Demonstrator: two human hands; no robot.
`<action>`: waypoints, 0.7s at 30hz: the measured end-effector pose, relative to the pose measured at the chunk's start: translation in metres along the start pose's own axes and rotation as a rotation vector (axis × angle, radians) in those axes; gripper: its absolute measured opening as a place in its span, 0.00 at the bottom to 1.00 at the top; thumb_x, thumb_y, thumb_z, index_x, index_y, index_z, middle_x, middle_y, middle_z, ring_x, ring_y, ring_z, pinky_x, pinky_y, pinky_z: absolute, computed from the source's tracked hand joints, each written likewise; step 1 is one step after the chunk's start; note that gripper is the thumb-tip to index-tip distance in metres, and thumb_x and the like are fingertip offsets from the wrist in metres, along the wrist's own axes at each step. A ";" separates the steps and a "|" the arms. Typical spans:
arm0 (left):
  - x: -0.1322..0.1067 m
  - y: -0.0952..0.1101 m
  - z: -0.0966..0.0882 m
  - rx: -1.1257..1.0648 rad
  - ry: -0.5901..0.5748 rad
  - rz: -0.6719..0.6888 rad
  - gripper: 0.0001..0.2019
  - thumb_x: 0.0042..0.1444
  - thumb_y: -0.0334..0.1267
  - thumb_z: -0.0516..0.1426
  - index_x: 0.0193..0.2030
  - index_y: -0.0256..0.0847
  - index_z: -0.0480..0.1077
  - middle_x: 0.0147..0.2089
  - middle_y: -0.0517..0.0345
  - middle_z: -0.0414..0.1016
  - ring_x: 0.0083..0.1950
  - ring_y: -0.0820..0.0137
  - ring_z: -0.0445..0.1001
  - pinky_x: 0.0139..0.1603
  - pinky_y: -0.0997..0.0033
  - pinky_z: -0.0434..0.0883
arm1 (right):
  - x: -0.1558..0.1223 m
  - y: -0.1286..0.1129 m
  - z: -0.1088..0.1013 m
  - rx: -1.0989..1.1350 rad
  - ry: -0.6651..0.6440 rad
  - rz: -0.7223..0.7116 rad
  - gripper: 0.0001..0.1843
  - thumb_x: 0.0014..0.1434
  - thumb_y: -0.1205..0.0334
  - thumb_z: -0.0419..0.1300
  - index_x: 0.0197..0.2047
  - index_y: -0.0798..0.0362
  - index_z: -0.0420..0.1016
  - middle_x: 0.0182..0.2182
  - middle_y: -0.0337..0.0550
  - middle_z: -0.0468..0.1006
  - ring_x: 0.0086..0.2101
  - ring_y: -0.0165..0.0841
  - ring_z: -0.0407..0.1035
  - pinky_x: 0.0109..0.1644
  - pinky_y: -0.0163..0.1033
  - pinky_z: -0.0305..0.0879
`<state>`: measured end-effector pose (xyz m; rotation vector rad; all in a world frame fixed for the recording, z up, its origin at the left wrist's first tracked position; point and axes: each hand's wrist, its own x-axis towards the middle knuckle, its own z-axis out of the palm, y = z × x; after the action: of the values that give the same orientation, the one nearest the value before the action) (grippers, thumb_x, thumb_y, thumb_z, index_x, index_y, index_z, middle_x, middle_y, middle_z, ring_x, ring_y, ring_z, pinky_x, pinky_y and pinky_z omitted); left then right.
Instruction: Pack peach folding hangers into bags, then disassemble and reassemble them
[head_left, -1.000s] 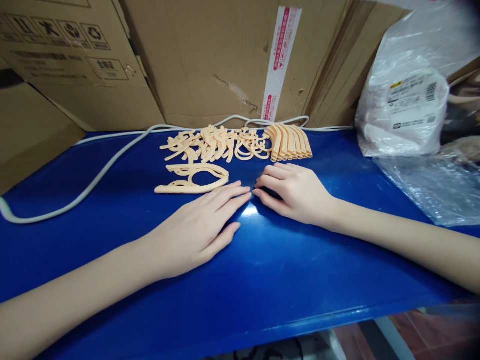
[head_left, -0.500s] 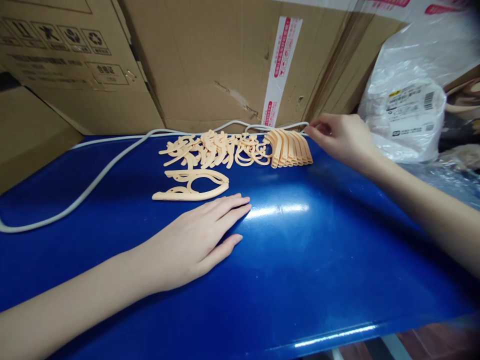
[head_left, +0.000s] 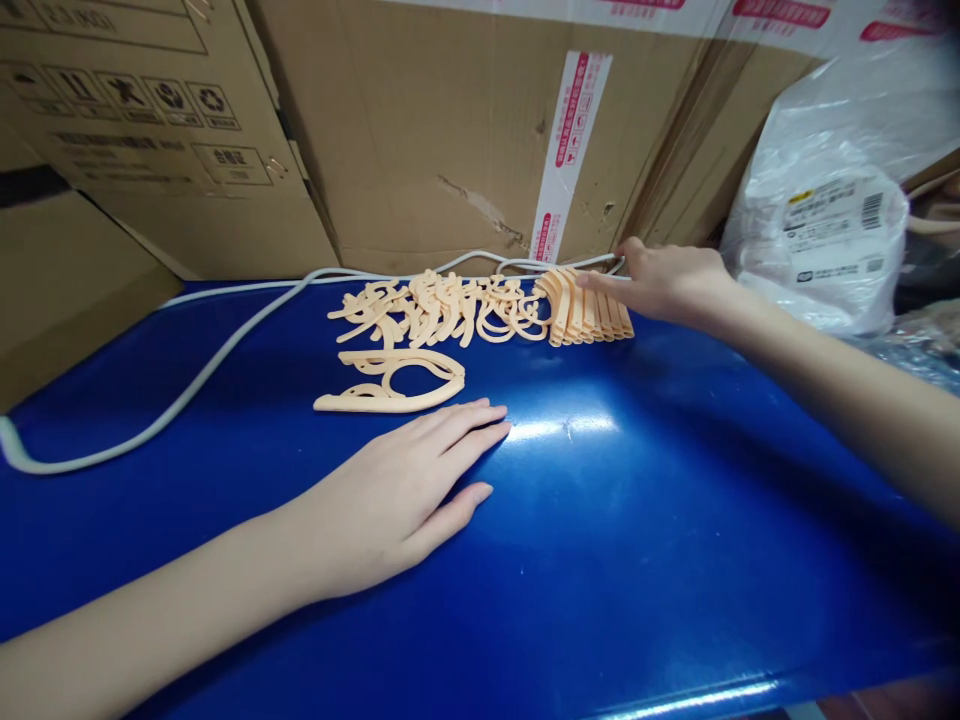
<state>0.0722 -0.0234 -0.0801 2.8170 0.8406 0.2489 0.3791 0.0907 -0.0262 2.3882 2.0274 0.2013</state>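
Note:
My left hand [head_left: 420,485] lies flat on the blue table [head_left: 600,560], fingers stretched out and holding nothing. Just beyond its fingertips is a cream plastic folding hanger [head_left: 390,404], folded into a narrow shape. My right hand [head_left: 671,285] reaches to the back, its thumb spread from its fingers over a row of cream curved hanger arms [head_left: 589,325]. The thumb tip is over the row's upper part; whether it touches is unclear. Left of the row are a heap of small cream curved parts [head_left: 435,310] and several ring-like cream parts [head_left: 495,318].
A white cable [head_left: 217,352] runs along the back and curls down at the left. Cardboard boxes [head_left: 435,130] stand behind the table, one with a red-and-white tape strip [head_left: 562,150]. Clear plastic wrapping with a labelled white roll [head_left: 832,240] sits at the right.
My right hand has moved left over the row of hanger arms, its thumb and fingers now spread from a near pinch. My left hand stays in place. The view has shifted slightly.

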 end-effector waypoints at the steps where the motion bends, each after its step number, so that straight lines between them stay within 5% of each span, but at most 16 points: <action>1: 0.000 0.000 0.000 -0.007 -0.001 -0.002 0.24 0.72 0.44 0.45 0.70 0.38 0.62 0.72 0.48 0.63 0.72 0.59 0.62 0.70 0.53 0.65 | 0.000 -0.007 -0.003 -0.028 -0.020 -0.005 0.53 0.60 0.25 0.43 0.65 0.66 0.65 0.53 0.76 0.75 0.54 0.62 0.70 0.50 0.55 0.61; 6: -0.001 -0.001 0.000 -0.027 0.017 0.006 0.24 0.72 0.44 0.45 0.69 0.38 0.62 0.72 0.47 0.63 0.72 0.58 0.62 0.70 0.53 0.65 | 0.000 -0.027 -0.011 -0.100 -0.098 -0.054 0.51 0.59 0.25 0.49 0.65 0.63 0.66 0.54 0.73 0.75 0.54 0.61 0.70 0.50 0.54 0.63; 12: -0.002 0.000 0.000 0.003 0.010 0.012 0.25 0.72 0.43 0.45 0.70 0.35 0.62 0.72 0.47 0.63 0.72 0.57 0.62 0.70 0.51 0.64 | 0.006 -0.024 -0.009 -0.076 -0.122 -0.138 0.37 0.63 0.36 0.53 0.64 0.55 0.70 0.57 0.62 0.76 0.55 0.54 0.71 0.51 0.51 0.66; 21: -0.003 0.001 -0.001 0.009 0.004 0.011 0.25 0.72 0.43 0.45 0.69 0.35 0.62 0.72 0.47 0.63 0.72 0.57 0.62 0.70 0.51 0.65 | 0.005 -0.024 -0.008 0.017 -0.074 -0.163 0.35 0.63 0.39 0.54 0.62 0.56 0.72 0.53 0.62 0.78 0.51 0.52 0.73 0.50 0.51 0.65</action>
<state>0.0702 -0.0256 -0.0797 2.8307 0.8289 0.2531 0.3551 0.0990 -0.0200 2.1892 2.1845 0.0933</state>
